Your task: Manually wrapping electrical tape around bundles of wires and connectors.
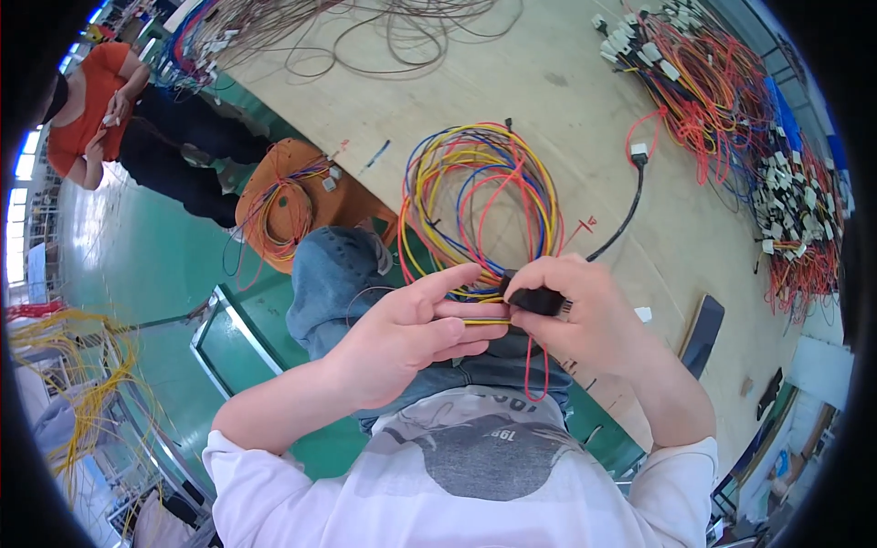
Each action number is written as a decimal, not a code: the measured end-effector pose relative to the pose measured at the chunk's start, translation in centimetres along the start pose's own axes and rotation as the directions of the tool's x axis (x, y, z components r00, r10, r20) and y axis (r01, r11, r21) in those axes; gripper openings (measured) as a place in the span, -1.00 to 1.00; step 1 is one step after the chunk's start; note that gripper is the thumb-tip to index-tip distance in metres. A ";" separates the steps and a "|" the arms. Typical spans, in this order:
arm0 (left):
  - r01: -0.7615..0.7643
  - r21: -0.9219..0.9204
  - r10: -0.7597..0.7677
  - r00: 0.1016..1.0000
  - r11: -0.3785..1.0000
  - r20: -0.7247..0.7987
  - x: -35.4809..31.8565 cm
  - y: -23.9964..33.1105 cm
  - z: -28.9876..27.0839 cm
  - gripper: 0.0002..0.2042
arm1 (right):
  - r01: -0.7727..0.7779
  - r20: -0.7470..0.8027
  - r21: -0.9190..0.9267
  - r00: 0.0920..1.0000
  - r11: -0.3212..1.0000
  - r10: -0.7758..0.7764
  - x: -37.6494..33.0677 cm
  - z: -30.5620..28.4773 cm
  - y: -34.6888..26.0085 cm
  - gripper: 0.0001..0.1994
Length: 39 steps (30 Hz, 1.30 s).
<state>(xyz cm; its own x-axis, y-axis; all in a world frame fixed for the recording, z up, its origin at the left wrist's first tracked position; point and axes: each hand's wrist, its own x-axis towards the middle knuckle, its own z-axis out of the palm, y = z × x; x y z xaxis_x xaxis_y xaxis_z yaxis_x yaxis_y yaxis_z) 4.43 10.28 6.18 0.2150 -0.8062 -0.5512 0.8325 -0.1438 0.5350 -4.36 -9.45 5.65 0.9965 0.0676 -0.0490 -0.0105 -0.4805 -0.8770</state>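
Observation:
A coiled wire bundle [559,196] of red, yellow and blue strands lies on the wooden table in front of me. At its near side my left hand [402,333] has its fingers stretched side by side, pressing yellow wires [489,321] between them. My right hand [585,306] pinches a dark black piece [537,300] against the bundle, close to the left fingertips. Whether this piece is tape or a connector I cannot tell. A black sleeved cable [623,219] with a white connector [639,150] runs out beyond my right hand. One red wire loop [536,370] hangs below it.
Piles of wire harnesses [703,82] with white connectors line the table's right side. Loose brown wires [393,46] lie at the far edge. An orange stool [265,242] at the left carries another coil. A person in orange [96,110] stands beyond it. A dark flat object [702,333] lies right.

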 end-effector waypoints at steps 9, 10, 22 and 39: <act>0.004 -0.027 -0.004 1.000 1.000 -0.006 0.0 -0.2 -0.1 -0.49 | 0.090 -0.010 0.035 0.996 0.995 -0.089 -0.2 0.0 0.2 -0.81; 0.003 -0.033 -0.004 1.000 0.999 -0.017 -0.1 -0.1 0.1 -0.49 | 0.114 -0.020 0.008 0.993 0.993 -0.114 -0.3 0.1 0.3 -0.80; 0.021 0.034 -0.020 1.000 0.999 -0.024 -0.1 0.4 1.0 -0.50 | 0.151 -0.037 -0.029 0.988 0.988 -0.152 -0.6 0.4 1.0 -0.74; -0.152 0.942 0.721 0.610 -0.299 0.327 1.8 -1.8 1.5 -0.86 | 0.191 -0.142 -0.162 0.966 0.968 -0.214 -0.3 2.0 0.8 -0.68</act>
<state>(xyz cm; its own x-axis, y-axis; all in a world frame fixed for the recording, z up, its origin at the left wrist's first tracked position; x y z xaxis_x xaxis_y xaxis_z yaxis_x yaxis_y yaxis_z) 2.56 8.20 5.24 0.5646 -0.7837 0.2591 -0.7628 -0.3754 0.5265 -4.84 -8.13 3.96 0.9770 0.0440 0.2085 0.1933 -0.5941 -0.7808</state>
